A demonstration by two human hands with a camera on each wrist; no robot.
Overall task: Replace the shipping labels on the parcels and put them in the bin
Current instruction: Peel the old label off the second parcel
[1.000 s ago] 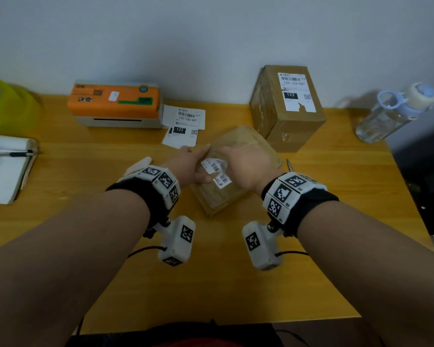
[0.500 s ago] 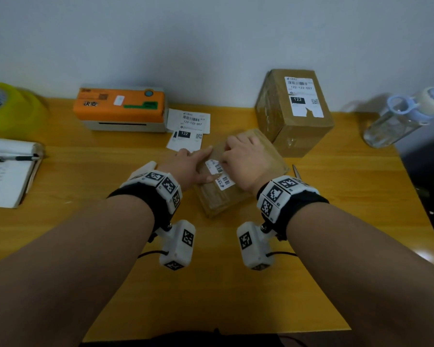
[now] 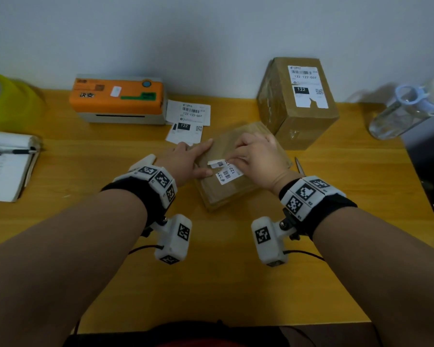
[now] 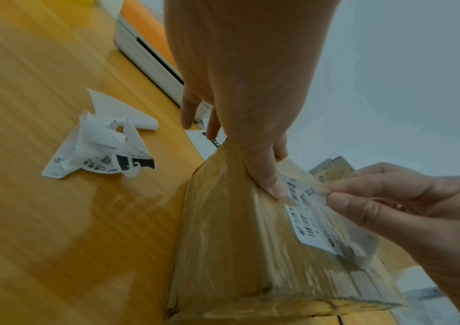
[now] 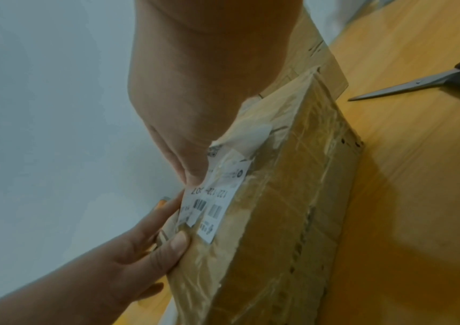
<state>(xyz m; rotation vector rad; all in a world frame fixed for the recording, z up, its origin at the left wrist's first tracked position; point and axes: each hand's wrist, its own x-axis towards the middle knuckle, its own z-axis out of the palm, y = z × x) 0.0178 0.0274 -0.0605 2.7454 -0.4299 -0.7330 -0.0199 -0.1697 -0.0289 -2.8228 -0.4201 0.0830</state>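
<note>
A flat, tape-wrapped cardboard parcel (image 3: 236, 191) lies mid-table. Its white old label (image 3: 224, 176) is torn and partly lifted. My left hand (image 3: 201, 159) lies on the parcel's left side, fingers straight and thumb (image 4: 274, 187) pressing beside the label. My right hand (image 3: 236, 160) pinches a loose strip of that label (image 4: 310, 192) between thumb and forefinger. Two fresh labels (image 3: 188, 118) lie near the printer. A taller box (image 3: 298, 106) with a torn label stands behind.
An orange label printer (image 3: 118, 98) stands at the back left. Crumpled label scraps (image 4: 104, 149) lie left of the parcel, scissors (image 5: 423, 81) to its right. A water bottle (image 3: 406, 108) is far right; a notebook with pen (image 3: 5, 171) and a yellow-green object (image 3: 8, 101) far left.
My right hand has drawn back toward me and peeled a strip of the old label up off the parcel. My left hand stays pressed on the parcel.
</note>
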